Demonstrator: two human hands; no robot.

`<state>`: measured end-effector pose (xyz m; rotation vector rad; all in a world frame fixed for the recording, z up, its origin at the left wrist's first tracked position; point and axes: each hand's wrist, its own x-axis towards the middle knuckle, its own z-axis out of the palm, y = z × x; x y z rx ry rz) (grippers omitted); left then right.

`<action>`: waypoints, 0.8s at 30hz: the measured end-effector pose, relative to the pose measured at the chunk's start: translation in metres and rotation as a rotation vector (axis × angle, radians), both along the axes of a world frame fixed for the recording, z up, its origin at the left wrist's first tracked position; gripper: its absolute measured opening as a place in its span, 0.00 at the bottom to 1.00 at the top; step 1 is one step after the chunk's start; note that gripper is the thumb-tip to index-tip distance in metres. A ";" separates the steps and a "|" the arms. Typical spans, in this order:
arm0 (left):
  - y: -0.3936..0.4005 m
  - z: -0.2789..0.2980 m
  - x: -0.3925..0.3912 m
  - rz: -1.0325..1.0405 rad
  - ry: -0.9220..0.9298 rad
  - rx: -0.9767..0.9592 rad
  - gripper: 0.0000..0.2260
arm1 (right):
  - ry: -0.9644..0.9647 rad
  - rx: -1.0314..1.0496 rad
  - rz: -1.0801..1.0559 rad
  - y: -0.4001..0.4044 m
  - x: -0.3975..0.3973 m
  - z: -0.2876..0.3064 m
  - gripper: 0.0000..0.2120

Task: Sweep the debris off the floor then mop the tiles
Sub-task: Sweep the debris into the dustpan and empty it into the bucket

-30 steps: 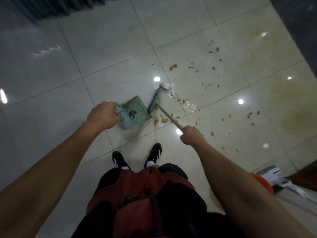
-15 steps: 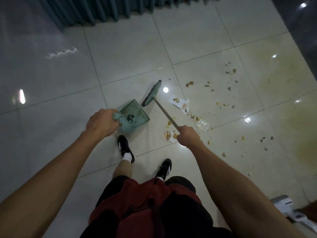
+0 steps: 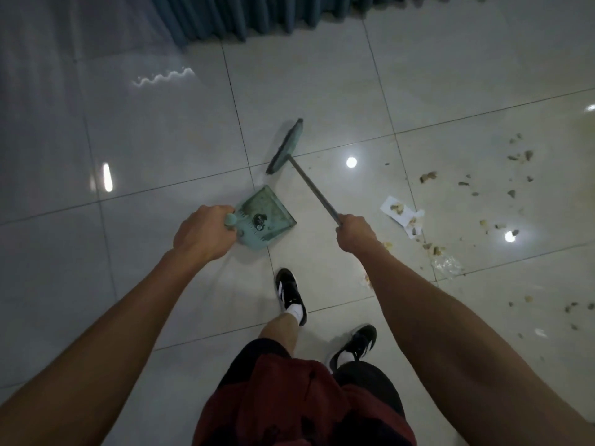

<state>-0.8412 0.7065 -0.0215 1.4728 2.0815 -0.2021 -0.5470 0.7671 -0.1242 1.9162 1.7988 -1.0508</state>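
My left hand [image 3: 203, 232] grips the handle of a teal dustpan [image 3: 264, 217], held over the tiles with a small dark bit inside. My right hand [image 3: 354, 232] grips the metal handle of a teal broom [image 3: 286, 146], whose head is raised away from the litter, up and left of the dustpan. Debris [image 3: 428, 246] lies scattered on the glossy floor to the right: crumbs, a white paper scrap [image 3: 397, 211] and a clear plastic wrapper [image 3: 448, 266].
A blue-grey curtain [image 3: 244, 17] hangs along the far wall. My black-and-white shoes [image 3: 289, 292] stand below the dustpan. Yellowish stains mark the tiles [image 3: 483, 78] at the right. Ceiling lights reflect off the wet-looking floor.
The broom head lifted off the debris pile and swung up and left. I stepped left with the dustpan, so the litter now sits further right in view.
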 end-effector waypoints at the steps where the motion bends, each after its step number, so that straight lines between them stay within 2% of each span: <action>1: 0.006 -0.003 -0.009 0.002 0.005 -0.003 0.04 | -0.010 0.001 0.022 0.009 -0.010 -0.003 0.17; 5: 0.026 -0.013 -0.031 -0.022 0.024 -0.005 0.03 | -0.099 -0.030 0.071 0.033 -0.037 -0.009 0.16; 9: 0.039 -0.013 -0.030 -0.057 0.018 0.005 0.04 | -0.178 -0.060 0.016 0.029 -0.031 -0.010 0.15; 24: 0.023 0.001 0.083 -0.235 -0.021 0.037 0.04 | -0.250 -0.157 -0.272 -0.078 0.112 0.012 0.16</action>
